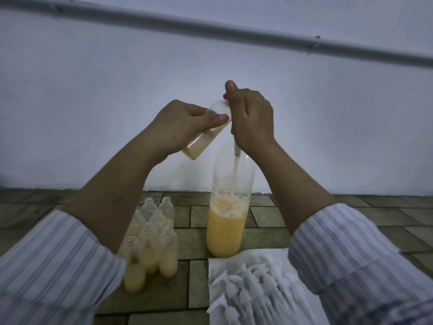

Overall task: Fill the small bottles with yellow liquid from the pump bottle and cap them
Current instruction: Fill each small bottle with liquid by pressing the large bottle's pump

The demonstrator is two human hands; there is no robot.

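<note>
Left hand (185,123) grips a small bottle (206,134), fingers curled round its middle, thumb across the front. The bottle is tilted, mouth up and to the right against the pump head, likely so the spout feeds straight in without dripping. It is partly filled, with yellow liquid pooled at its low end.

Right hand (251,120) is wrapped over the top of the pump bottle (226,221), fingers curled round the pump, thumb sticking up. The pump head itself is hidden under the hand, so I can't tell whether it is pressed down. The grip both steadies the tall bottle and works the pump.

The pump bottle stands upright on the tiled surface (269,233), about half full, dip tube visible inside.

Uncapped bottles (154,238) cluster at the left, close under the left arm for an easy swap: the near ones hold some yellow liquid, the far ones look empty.

White caps (253,289) with long tubes lie heaped on a white sheet (218,263) at the right, near the right hand for capping.

Judgement: filling is mid-way, capping not started.
</note>
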